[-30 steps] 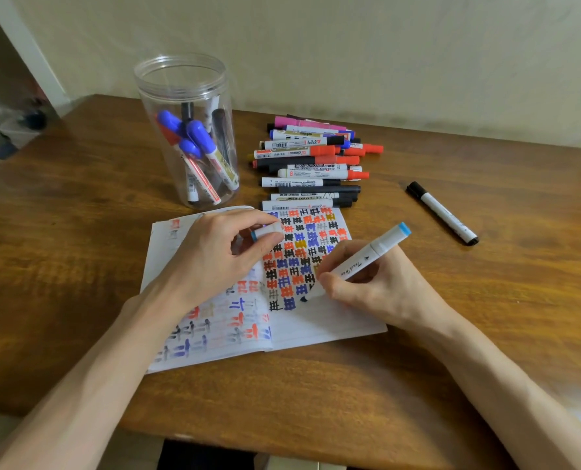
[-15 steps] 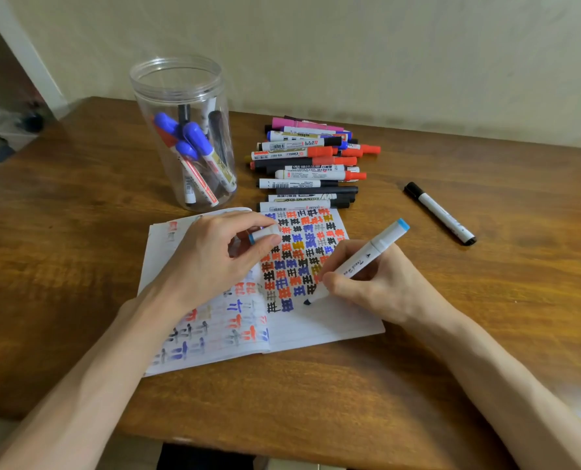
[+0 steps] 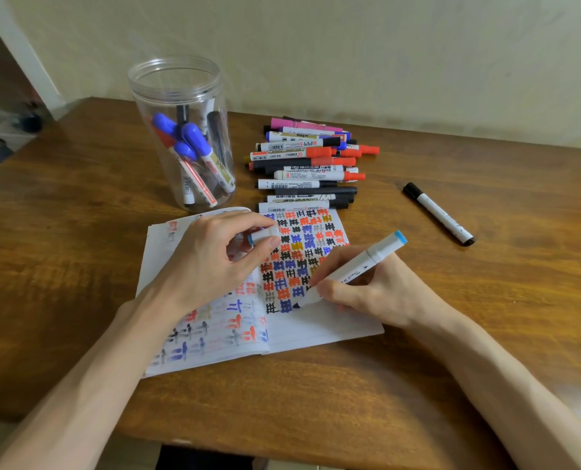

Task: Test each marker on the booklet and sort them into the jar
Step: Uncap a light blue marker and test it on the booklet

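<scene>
Head view: everything below is placed by the clock around the booklet.
Right hand [image 3: 377,293]: at 3 o'clock, heel on the right page, fingers curled round the white marker.
White marker [image 3: 360,266]: slanted, pale blue end up toward 1 o'clock, dark tip down on the page beside the last blue mark of the bottom row.
Left hand [image 3: 214,262]: at 10 o'clock over the left page, thumb and forefinger pinching the cap, other fingers loosely bent.
Cap [image 3: 263,236]: white with a blue band, held just above the fold.
Booklet [image 3: 316,330]: open and flat, right page filled with rows of red, blue and black marks, lower strip blank; its top edge touches the marker pile.
Jar [image 3: 180,96]: clear, upright at 11 o'clock, mouth open, just beyond the booklet's top left corner.
Sorted markers [image 3: 194,147]: leaning inside the jar, blue caps uppermost.
Marker pile [image 3: 309,164]: at 12 o'clock, lying crosswise in a stack, just beside the jar.
Lone marker [image 3: 439,213]: black cap, at 2 o'clock, well apart from the pile.
Worktop [image 3: 485,300]: brown wood; far edge meets the wall [image 3: 350,45] at 12 o'clock, near edge runs at 6 o'clock under both forearms.
Room: wide stretches of wood at 9 o'clock and at 3 to 4 o'clock; a narrower gap between pile and lone marker.
</scene>
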`<state>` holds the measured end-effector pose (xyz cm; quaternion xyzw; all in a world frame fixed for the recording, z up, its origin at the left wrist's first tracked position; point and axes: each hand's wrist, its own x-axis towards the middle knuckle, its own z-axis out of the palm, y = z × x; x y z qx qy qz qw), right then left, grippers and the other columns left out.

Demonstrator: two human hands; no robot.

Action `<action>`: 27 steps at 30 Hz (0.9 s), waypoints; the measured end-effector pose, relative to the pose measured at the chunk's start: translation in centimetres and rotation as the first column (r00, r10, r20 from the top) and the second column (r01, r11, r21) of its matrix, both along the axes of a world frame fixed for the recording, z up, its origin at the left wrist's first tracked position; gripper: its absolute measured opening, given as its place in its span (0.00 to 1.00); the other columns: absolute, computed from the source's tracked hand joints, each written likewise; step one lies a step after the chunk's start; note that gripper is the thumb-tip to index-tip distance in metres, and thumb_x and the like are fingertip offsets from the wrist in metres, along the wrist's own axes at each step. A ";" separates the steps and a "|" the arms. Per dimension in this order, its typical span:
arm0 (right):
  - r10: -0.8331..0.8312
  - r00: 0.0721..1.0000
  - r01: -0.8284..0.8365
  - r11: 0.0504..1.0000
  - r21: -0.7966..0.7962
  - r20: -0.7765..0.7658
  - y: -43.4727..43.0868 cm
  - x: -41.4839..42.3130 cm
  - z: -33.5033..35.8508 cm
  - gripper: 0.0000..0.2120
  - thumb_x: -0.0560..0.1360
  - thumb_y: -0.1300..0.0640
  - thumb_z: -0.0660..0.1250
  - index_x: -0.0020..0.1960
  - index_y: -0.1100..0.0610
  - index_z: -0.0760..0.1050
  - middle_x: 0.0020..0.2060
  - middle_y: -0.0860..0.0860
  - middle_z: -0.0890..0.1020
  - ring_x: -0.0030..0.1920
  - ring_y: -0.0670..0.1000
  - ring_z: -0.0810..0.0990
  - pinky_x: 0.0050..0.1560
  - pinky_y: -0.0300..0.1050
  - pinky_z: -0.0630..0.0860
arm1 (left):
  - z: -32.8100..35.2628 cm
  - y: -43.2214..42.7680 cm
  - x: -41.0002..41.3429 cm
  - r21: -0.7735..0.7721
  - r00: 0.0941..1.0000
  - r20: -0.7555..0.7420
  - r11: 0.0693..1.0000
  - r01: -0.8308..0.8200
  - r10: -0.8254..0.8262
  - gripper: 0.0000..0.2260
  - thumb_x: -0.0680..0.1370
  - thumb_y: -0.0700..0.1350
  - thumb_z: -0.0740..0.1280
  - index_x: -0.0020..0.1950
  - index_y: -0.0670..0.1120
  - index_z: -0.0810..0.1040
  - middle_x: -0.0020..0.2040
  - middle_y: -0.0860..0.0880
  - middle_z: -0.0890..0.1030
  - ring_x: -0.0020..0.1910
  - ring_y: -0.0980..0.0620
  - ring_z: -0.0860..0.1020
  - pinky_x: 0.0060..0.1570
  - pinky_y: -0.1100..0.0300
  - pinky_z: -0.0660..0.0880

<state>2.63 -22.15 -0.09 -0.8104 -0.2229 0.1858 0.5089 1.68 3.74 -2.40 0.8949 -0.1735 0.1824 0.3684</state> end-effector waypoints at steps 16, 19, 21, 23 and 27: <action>0.148 0.989 -0.148 0.989 0.024 0.006 -1.2 1.7 -0.5 0.09 0.74 0.69 0.75 0.51 0.57 0.85 0.46 0.42 0.86 0.48 0.41 0.82 0.46 0.34 0.77 | 0.0 0.1 -0.1 0.006 1.000 0.009 1.000 0.007 -0.007 0.11 0.81 0.52 0.69 0.58 0.49 0.84 0.49 0.55 0.83 0.48 0.53 0.82 0.41 0.56 0.79; 0.146 0.989 -0.146 0.989 0.006 0.021 -1.2 1.8 -0.5 0.11 0.74 0.71 0.74 0.50 0.58 0.85 0.47 0.42 0.86 0.50 0.42 0.83 0.46 0.35 0.78 | 0.0 0.1 -0.1 0.010 1.000 0.011 1.000 0.009 -0.009 0.10 0.81 0.51 0.70 0.57 0.48 0.84 0.49 0.54 0.83 0.47 0.52 0.82 0.40 0.55 0.78; 0.131 0.991 -0.131 0.991 0.014 0.005 -1.2 1.8 -0.5 0.09 0.74 0.69 0.76 0.50 0.57 0.86 0.48 0.43 0.87 0.51 0.42 0.83 0.46 0.35 0.78 | -0.1 0.1 0.0 0.011 1.000 0.011 1.000 0.010 -0.011 0.10 0.81 0.51 0.70 0.58 0.48 0.84 0.49 0.55 0.83 0.47 0.53 0.82 0.40 0.55 0.78; 0.121 0.993 -0.121 0.993 0.006 -0.009 -1.1 1.7 -0.4 0.06 0.72 0.63 0.77 0.47 0.55 0.86 0.47 0.43 0.87 0.50 0.43 0.84 0.45 0.35 0.78 | -0.1 0.1 0.0 0.011 1.000 0.009 1.000 0.013 -0.013 0.10 0.81 0.51 0.70 0.58 0.48 0.84 0.48 0.55 0.83 0.47 0.53 0.82 0.40 0.55 0.79; 0.054 0.998 -0.053 0.998 0.015 -0.036 -1.0 1.4 -0.2 0.04 0.72 0.61 0.76 0.46 0.55 0.85 0.48 0.49 0.87 0.47 0.44 0.84 0.45 0.40 0.81 | -0.1 0.1 0.0 0.014 1.000 0.013 1.000 0.020 -0.020 0.11 0.81 0.52 0.70 0.58 0.48 0.84 0.49 0.55 0.83 0.48 0.53 0.82 0.41 0.56 0.79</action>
